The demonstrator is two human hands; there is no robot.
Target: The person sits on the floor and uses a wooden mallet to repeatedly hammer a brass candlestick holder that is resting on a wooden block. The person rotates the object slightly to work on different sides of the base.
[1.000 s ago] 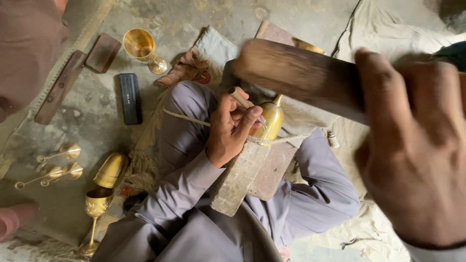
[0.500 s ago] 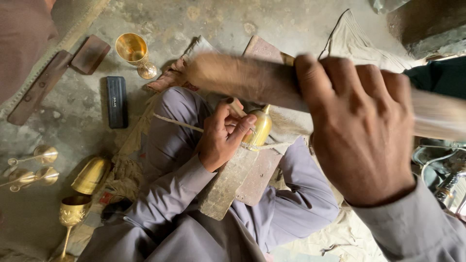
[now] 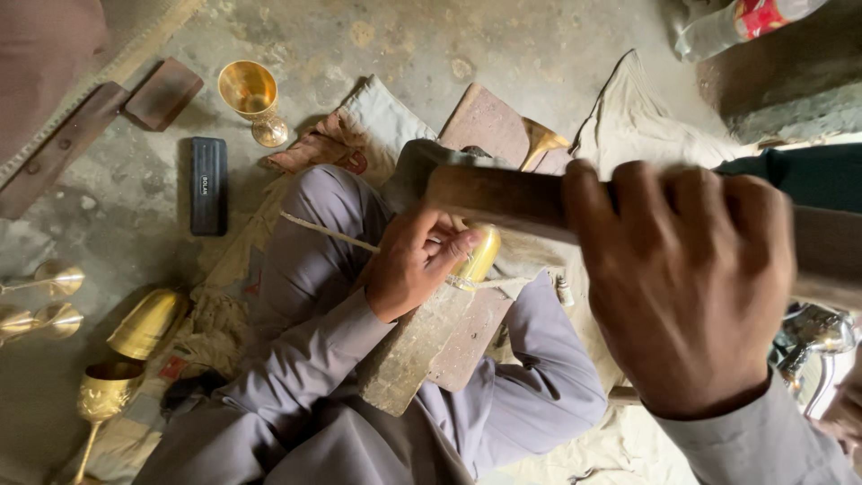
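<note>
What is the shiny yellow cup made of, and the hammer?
The cup under the left hand looks like polished brass: yellow and gleaming. The hammer in the right hand seems to be wood: brown, dull, slightly rough.

L hand [image 3: 409,265] is resting low over the lap w/ fingers curled and thumb pinching in. R hand [image 3: 682,278] is hovering close to cam, raised, fist wrapped tight, knuckles up

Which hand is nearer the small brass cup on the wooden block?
Left. The left hand grips the brass cup on the wooden block. The right hand is raised off to the side, wrapped around the wooden mallet handle, apart from the cup.
</note>
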